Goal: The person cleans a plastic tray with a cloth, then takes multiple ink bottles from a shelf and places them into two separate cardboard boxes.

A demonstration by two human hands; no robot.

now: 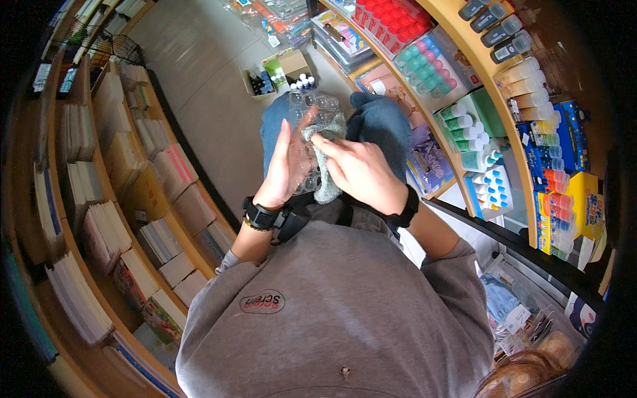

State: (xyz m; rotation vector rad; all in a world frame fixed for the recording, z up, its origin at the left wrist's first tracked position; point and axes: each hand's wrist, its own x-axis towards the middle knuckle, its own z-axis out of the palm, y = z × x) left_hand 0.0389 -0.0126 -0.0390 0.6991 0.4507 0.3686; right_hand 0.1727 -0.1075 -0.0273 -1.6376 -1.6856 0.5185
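Note:
My left hand (pixel 284 166) supports a clear plastic tray with round wells (pixel 303 186), its palm and fingers lying against the tray's left side and underside. The tray is tilted above my lap. With my right hand (pixel 361 166) I grip a grey-green cloth (pixel 326 174) and press it onto the tray, the index finger pushing into the fabric. Part of the tray is hidden behind the cloth and my right hand.
On the floor ahead stand an open carton of small dark bottles (pixel 260 83) and several white-capped bottles (pixel 302 82). Shelves of glue bottles (pixel 490 189) and paint tubes (pixel 527 94) rise at my right. Bookshelves packed with notebooks (pixel 107 229) line the left.

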